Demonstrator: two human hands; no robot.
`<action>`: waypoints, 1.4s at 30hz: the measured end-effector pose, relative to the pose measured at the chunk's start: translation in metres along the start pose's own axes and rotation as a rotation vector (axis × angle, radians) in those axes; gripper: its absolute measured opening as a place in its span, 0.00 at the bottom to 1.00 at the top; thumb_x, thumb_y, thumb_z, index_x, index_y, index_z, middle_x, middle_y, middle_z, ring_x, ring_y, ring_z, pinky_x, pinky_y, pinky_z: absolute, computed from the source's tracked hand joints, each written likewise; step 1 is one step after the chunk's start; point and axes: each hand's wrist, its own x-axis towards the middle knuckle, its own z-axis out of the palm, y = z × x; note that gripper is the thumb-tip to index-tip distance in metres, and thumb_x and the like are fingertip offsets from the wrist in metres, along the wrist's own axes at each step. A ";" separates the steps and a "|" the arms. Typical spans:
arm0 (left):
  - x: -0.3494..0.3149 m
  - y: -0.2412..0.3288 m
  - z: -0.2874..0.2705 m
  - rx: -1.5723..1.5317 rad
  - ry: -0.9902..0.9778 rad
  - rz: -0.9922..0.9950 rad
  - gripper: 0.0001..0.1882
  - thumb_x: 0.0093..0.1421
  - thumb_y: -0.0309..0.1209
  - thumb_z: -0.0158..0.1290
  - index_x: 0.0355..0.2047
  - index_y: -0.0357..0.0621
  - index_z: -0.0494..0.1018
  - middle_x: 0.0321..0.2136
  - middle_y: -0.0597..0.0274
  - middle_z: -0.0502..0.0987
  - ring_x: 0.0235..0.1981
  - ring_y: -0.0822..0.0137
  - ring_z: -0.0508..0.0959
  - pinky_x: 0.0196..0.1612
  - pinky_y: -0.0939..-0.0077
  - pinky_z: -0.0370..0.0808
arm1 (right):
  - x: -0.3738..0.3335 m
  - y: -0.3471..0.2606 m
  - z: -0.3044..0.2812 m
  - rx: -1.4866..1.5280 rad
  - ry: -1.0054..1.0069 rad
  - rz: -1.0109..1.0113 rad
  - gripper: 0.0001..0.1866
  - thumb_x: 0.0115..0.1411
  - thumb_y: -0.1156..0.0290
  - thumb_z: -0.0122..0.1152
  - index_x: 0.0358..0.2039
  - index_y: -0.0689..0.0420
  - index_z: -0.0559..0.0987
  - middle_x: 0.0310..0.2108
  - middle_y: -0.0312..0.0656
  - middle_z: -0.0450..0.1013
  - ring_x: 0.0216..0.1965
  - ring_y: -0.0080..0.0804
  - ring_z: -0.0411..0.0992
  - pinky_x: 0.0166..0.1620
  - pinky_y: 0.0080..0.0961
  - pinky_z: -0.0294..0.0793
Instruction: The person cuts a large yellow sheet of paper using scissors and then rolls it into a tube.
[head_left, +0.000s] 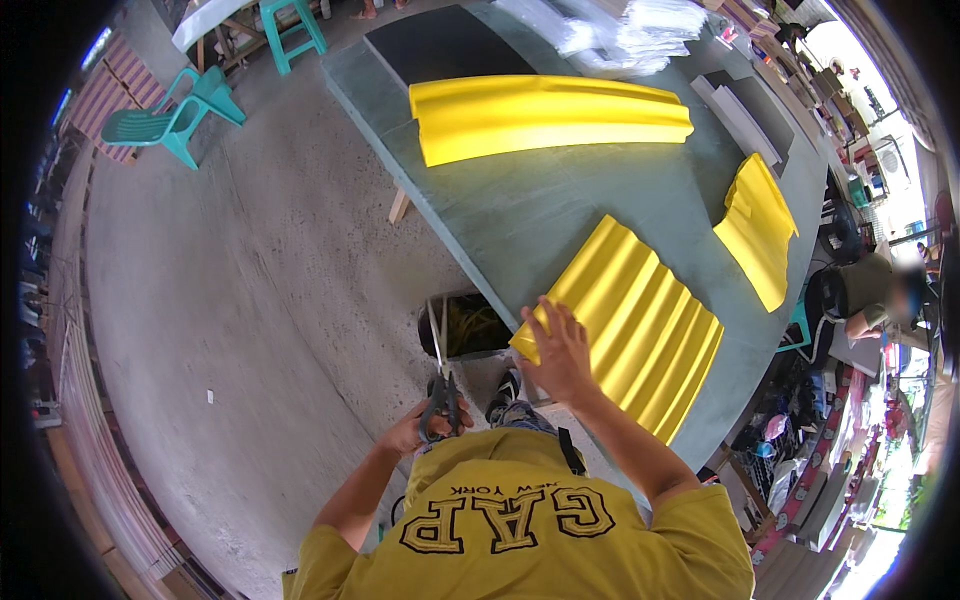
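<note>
Left hand [408,432] grips scissors [441,385]; right hand [556,358] rests on a wavy yellow sheet [640,320].
The left hand curls round the black handles, beside the desk [480,215]. The right, unclenched with fingers loosely spread, touches the sheet's left end; the sheet lies on the desk, mostly rightward of it.
</note>
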 end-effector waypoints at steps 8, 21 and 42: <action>0.003 0.006 -0.019 -0.013 -0.297 -0.127 0.26 0.42 0.26 0.58 0.43 0.34 0.67 0.34 0.56 0.75 0.36 0.64 0.76 0.41 0.74 0.71 | 0.008 0.019 -0.013 0.264 -0.196 0.001 0.40 0.38 0.64 0.70 0.54 0.54 0.64 0.58 0.47 0.56 0.57 0.47 0.56 0.58 0.36 0.58; -0.005 0.003 0.002 -0.307 -0.336 -0.462 0.22 0.39 0.29 0.59 0.36 0.36 0.69 0.28 0.55 0.75 0.31 0.65 0.75 0.36 0.76 0.72 | 0.004 0.022 -0.013 0.230 -0.244 0.019 0.38 0.42 0.64 0.68 0.55 0.52 0.63 0.58 0.47 0.55 0.58 0.48 0.54 0.59 0.37 0.56; 0.007 -0.013 -0.011 -0.412 -0.431 -0.522 0.20 0.40 0.25 0.57 0.37 0.34 0.69 0.29 0.53 0.75 0.33 0.62 0.77 0.39 0.72 0.74 | 0.017 0.009 -0.026 0.095 -0.261 0.092 0.40 0.42 0.58 0.67 0.56 0.48 0.61 0.55 0.46 0.58 0.54 0.47 0.58 0.56 0.38 0.59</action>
